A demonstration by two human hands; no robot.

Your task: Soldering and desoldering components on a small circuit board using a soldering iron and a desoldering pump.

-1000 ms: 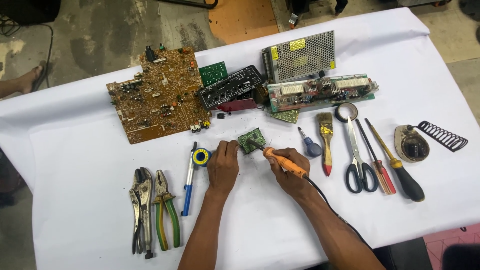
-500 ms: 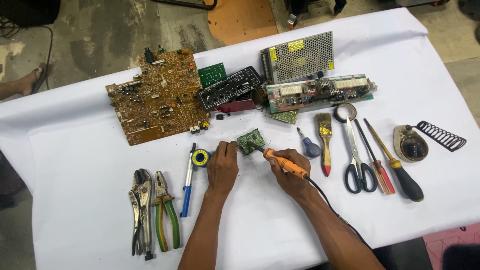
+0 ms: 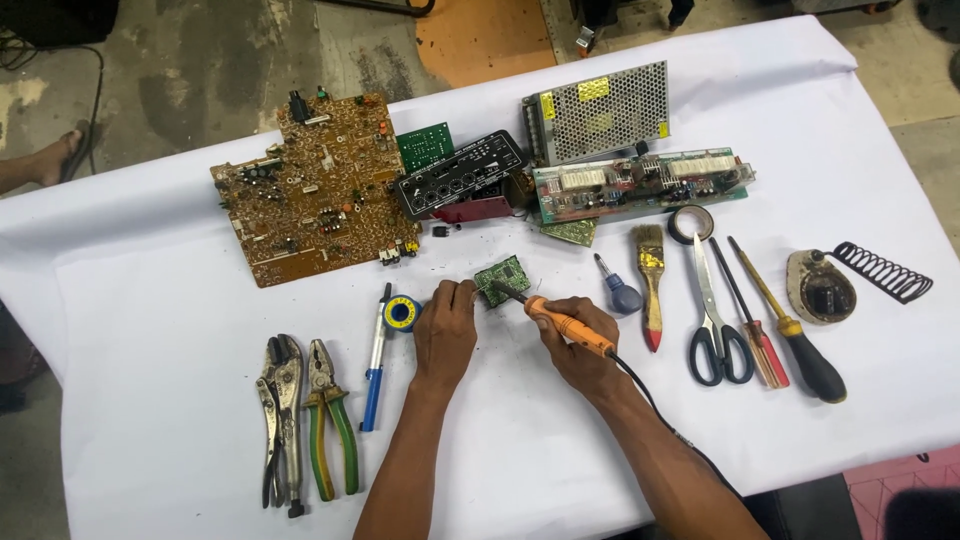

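left hand (image 3: 446,325): fingertips pressed on small board (image 3: 502,281), steadying it | right hand (image 3: 580,345): iron (image 3: 560,322) gripped pen-like, tip on board | solder reel (image 3: 402,313) kept beside left hand

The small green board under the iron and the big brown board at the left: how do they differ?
The small green board is far smaller than the big brown board. The green one is square and tilted like a diamond; the brown one is a wide, uneven slab. The left hand steadies the green board while the soldering iron in the right hand touches it; the brown board lies untouched. Both lie flat on the white cloth.
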